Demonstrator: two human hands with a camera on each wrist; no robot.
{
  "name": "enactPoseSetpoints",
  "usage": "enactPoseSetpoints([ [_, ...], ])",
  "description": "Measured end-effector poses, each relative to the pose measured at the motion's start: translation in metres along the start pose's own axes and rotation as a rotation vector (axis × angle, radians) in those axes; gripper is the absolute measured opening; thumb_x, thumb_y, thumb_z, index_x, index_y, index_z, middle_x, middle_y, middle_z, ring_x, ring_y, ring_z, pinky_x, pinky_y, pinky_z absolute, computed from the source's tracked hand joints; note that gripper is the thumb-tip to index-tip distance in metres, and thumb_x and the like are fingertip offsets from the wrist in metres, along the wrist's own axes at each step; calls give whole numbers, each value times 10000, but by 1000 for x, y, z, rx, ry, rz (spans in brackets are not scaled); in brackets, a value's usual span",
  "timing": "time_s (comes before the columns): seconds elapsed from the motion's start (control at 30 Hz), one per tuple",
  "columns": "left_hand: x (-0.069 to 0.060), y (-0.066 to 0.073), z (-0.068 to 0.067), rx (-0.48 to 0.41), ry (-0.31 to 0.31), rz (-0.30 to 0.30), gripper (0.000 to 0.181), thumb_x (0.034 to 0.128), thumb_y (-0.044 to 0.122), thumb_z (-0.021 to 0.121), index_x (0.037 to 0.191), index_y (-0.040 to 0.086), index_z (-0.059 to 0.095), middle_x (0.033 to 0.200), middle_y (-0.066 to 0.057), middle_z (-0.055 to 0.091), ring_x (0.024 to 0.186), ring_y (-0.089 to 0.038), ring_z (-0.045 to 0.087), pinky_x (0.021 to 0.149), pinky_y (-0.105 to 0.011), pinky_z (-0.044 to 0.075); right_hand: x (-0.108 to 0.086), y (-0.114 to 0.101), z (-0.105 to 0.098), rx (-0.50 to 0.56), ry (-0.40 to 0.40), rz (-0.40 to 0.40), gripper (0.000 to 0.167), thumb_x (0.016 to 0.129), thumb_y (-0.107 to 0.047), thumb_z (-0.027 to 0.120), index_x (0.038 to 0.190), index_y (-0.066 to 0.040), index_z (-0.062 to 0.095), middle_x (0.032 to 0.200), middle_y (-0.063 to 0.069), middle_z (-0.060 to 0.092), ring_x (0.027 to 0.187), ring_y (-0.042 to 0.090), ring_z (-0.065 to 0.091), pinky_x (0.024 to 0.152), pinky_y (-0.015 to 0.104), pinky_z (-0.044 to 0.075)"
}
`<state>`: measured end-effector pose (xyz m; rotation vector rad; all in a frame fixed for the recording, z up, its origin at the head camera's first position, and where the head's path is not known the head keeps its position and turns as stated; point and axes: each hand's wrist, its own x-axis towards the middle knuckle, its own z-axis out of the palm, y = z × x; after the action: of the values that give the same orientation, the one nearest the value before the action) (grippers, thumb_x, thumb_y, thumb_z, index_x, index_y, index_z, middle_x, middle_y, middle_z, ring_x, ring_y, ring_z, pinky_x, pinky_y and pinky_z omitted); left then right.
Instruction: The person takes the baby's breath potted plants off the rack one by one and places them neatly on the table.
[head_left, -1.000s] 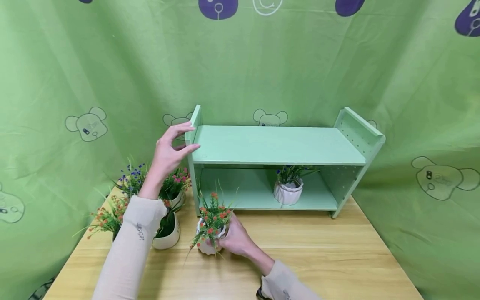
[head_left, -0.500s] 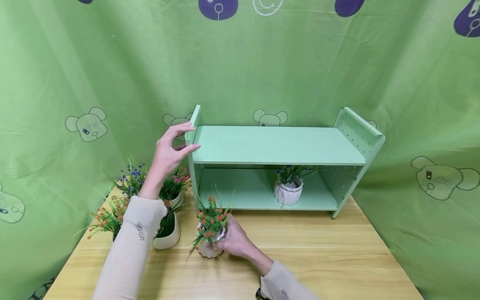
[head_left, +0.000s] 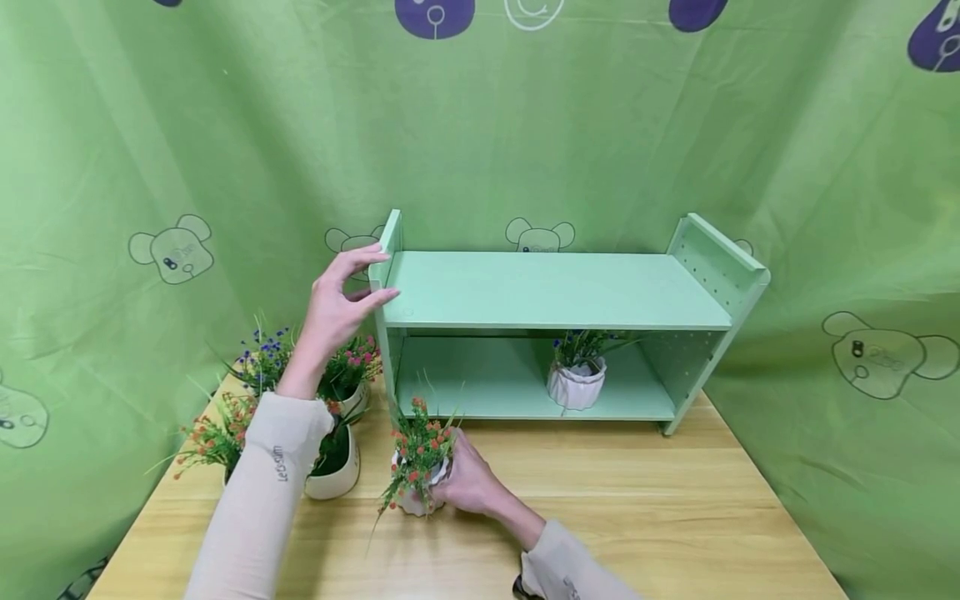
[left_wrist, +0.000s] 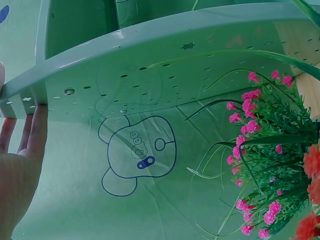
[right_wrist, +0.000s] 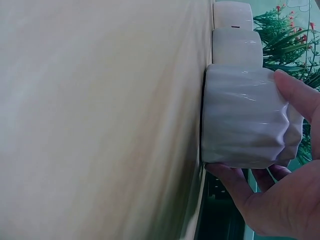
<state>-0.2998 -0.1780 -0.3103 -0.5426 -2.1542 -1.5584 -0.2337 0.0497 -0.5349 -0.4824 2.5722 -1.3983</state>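
Note:
My left hand (head_left: 337, 308) holds the upper left side panel of the mint-green shelf (head_left: 558, 292), thumb on the inner side. In the left wrist view its fingers lie against the perforated side panel (left_wrist: 175, 70). My right hand (head_left: 472, 477) grips a potted plant (head_left: 420, 450) with orange-red flowers, in front of the shelf's lower left corner. Seen from the right wrist, thumb and fingers span its white fluted pot (right_wrist: 245, 117), upright at the tabletop; a thin dark line runs under its base, so I cannot tell whether it touches.
A white pot (head_left: 577, 387) with blue flowers stands on the lower shelf, right of centre. Left of the shelf are several plants: a blue-flowered one (head_left: 264, 358), a pink-flowered one (head_left: 352, 367), an orange-flowered one (head_left: 217, 437) and a white pot (head_left: 333, 475). A green curtain (head_left: 480, 133) hangs behind.
My right hand and the potted plant have shifted slightly toward me and a little left. The left hand stays on the shelf panel.

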Motion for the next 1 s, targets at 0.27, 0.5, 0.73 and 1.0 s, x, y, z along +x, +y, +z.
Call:
enactPoseSetpoints([
  [0.27, 0, 0, 1, -5, 3, -5, 498, 883, 39, 806, 1349, 52, 632, 1568, -56, 506, 1436, -266, 483, 1097, -393, 557, -2, -2, 0, -25, -7, 34, 1181, 641, -43, 830, 1615, 61, 172, 1699, 286, 132, 1542, 492, 225, 1275, 640, 206],
  [0.5, -1, 0, 0, -1, 4, -2, 495, 886, 41, 803, 1350, 51, 631, 1570, -59, 503, 1439, -268, 480, 1104, -404, 553, -2, -1, 0, -43, -21, 27, 1174, 640, -52, 821, 1611, 70, 173, 1691, 302, 144, 1537, 492, 239, 1272, 637, 226],
  [0.73, -1, -1, 0, -2, 5, 8, 496, 883, 33, 804, 1347, 52, 632, 1570, -56, 506, 1433, -266, 486, 1089, -386, 563, -3, -2, 0, -35, -24, 27, 1182, 639, -48, 829, 1614, 60, 169, 1690, 299, 156, 1527, 486, 271, 1260, 639, 258],
  [1.0, -1, -1, 0, -10, 9, 3, 491, 882, 24, 801, 1343, 43, 631, 1568, -58, 505, 1435, -266, 483, 1099, -411, 557, 0, 0, -2, -31, -24, -63, 1084, 664, -60, 849, 1578, 54, 277, 1634, 298, 298, 1463, 483, 384, 1234, 644, 325],
])
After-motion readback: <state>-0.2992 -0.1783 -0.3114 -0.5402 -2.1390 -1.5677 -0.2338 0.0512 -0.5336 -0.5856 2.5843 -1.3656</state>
